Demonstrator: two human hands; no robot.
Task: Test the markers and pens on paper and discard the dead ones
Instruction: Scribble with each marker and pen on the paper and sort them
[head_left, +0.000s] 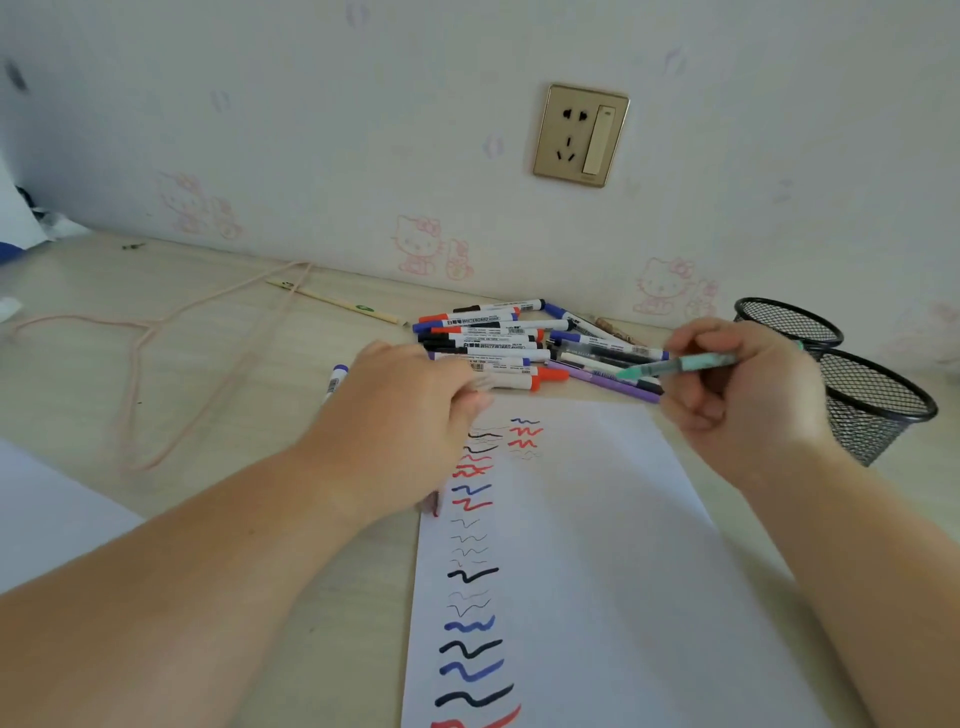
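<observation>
From the head view, the right hand (737, 395) pinches a teal pen (680, 364) above the top edge of the paper (597, 571), its tip pointing left toward the pile of markers (498, 343). The left hand (405, 410) reaches to the pile's near side, fingers curled on a red-capped marker (524, 378); motion blur hides the exact grip. Squiggles in black, blue and red run down the sheet. One blue-capped marker (335, 382) lies apart, just left of the left hand. Two black mesh cups (878, 410) stand at right. A pink hanger (156, 343) and a pencil (337, 302) lie on the pale wooden desk (78, 395) below a wall socket (581, 136).
</observation>
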